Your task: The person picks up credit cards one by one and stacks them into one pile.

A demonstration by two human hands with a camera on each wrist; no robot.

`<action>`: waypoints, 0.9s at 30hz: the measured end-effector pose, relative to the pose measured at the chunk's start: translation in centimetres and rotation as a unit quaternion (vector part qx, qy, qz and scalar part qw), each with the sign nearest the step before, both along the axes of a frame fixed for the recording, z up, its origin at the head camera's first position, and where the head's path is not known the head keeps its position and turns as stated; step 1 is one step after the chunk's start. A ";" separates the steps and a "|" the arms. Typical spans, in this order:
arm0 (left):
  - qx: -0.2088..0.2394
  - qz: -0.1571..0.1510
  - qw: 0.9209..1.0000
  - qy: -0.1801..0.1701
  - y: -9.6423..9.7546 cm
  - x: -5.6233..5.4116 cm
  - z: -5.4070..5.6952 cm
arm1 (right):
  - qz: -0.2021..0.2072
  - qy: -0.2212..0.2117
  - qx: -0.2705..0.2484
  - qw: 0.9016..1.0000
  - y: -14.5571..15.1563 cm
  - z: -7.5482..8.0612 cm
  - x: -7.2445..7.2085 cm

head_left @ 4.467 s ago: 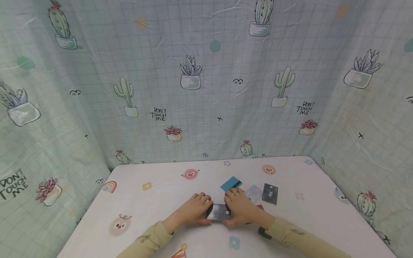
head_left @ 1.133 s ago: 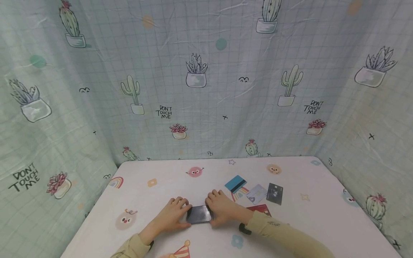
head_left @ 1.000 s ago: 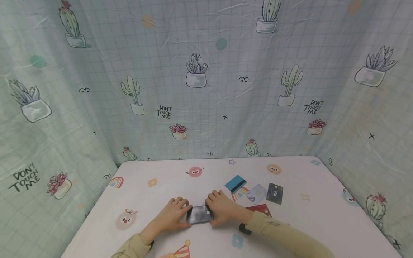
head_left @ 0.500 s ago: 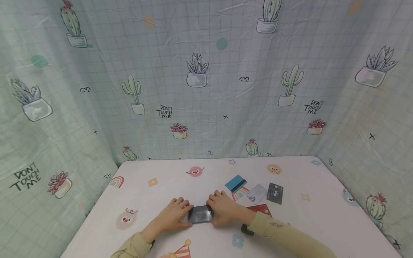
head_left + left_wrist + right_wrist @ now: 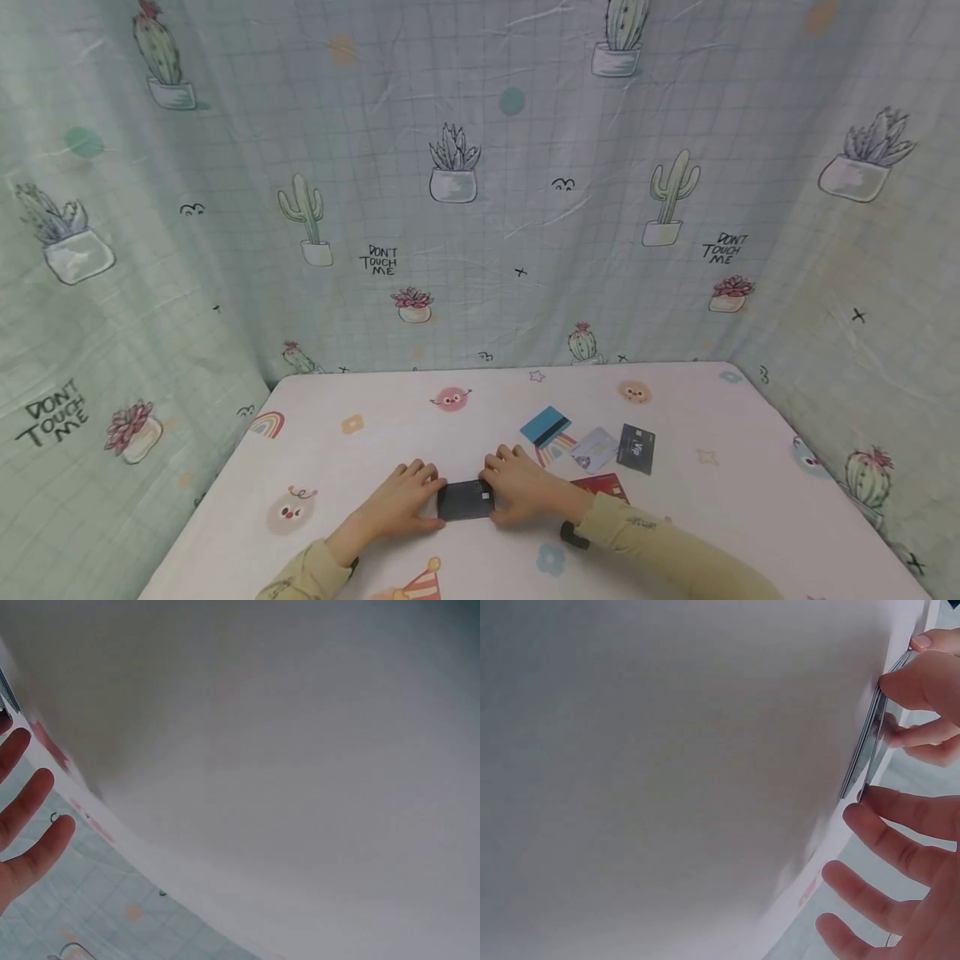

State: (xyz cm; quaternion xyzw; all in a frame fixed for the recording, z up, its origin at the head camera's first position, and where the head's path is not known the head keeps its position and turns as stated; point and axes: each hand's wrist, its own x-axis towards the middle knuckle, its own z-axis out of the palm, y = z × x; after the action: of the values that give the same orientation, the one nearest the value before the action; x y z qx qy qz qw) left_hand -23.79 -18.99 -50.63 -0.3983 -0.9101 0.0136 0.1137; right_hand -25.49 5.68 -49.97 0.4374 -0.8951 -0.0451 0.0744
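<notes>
A dark bank card (image 5: 465, 502) with a small pale chip lies lengthwise between the two hands, low over the table. My left hand (image 5: 405, 502) pinches its left end, thumb at the near corner. At the other end my right hand (image 5: 519, 487) pinches likewise. Seen edge-on in the right wrist view, it is a thin stack of cards (image 5: 864, 742), one card angled away from the others. Outer fingers (image 5: 870, 896) of the right hand are spread free. Only a sliver of the stack (image 5: 7, 691) shows in the left wrist view, above the left hand's fingers (image 5: 37, 847).
Right of the hands lie a blue card (image 5: 545, 426) with a dark stripe, a pale card (image 5: 595, 450), a black "Vip" card (image 5: 636, 448) and a red card (image 5: 606, 486), partly behind the right forearm. Patterned cloth (image 5: 450, 250) surrounds the white table (image 5: 375, 533).
Since the earliest frame both hands have moved left with the dark cards, and more of the red card shows. During the last half second the glare on the top card has faded.
</notes>
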 end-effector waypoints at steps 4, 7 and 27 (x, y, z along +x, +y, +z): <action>-0.004 0.017 0.999 -0.028 0.0 0.1 -0.1 | 0.006 -0.011 -0.002 1.000 0.0 -0.1 0.0; -0.003 0.022 0.999 -0.035 -0.1 0.2 -0.2 | 0.004 -0.018 -0.004 1.000 0.1 -0.3 0.0; 0.003 0.025 0.998 -0.059 0.2 -0.3 -0.2 | -0.009 -0.037 0.006 0.999 0.2 -0.4 -0.2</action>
State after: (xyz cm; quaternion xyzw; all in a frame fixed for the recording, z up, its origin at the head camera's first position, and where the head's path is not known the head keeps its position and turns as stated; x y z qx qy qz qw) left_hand -24.05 -18.79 -50.83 -0.3750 -0.9250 -0.0097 0.0602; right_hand -25.66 5.91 -50.37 0.4314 -0.9007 -0.0346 0.0379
